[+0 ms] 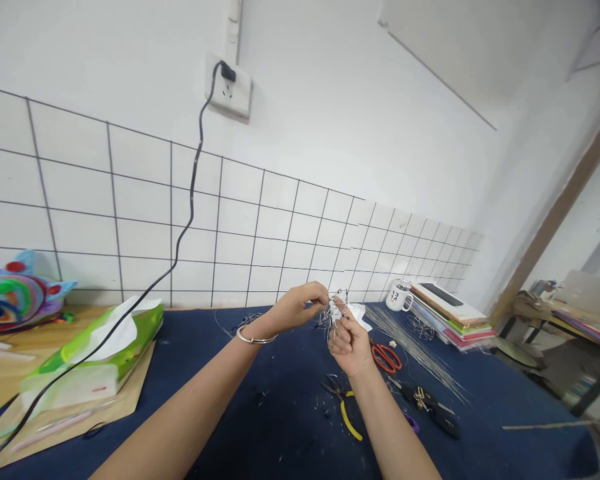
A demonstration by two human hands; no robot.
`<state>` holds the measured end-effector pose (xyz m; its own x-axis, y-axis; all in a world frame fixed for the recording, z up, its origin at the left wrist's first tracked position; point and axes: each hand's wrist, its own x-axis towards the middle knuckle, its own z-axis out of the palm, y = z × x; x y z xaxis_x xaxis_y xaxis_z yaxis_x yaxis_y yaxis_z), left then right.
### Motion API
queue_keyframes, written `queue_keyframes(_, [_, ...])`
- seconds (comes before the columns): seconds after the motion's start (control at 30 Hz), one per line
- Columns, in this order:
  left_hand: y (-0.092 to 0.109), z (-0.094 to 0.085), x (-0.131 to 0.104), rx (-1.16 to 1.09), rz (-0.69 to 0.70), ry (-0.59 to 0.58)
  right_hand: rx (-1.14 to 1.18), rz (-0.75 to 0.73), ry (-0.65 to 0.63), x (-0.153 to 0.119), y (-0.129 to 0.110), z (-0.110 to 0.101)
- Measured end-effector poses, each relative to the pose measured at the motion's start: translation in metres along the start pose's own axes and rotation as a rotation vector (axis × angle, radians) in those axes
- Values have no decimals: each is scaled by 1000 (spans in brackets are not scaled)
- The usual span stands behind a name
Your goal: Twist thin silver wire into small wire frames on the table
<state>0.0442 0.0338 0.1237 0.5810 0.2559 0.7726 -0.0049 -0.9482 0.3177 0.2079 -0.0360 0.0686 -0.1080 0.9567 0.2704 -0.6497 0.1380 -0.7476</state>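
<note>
Wirework (336, 309), over bench (290, 420), far edge: our right hand (351, 343) curled round it; left hand (303, 307) half-closed, hold unclear. Shaping, we judge; next wants steadiness.

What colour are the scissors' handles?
The scissors' handles are orange-red, best seen in the head view.

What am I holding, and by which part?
A tangled piece of silvery wire, its lower part in the right hand; whether the left hand pinches it too cannot be told.
</note>
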Motion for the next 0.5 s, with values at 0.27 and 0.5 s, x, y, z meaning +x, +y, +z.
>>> queue_keyframes(0.27, [0,-2,0,10,-15,-24,-114,-64,70,2,4,2])
queue_keyframes(0.5, [-11,-26,-4,21,-83,3,-503,11,186,2,-14,-7])
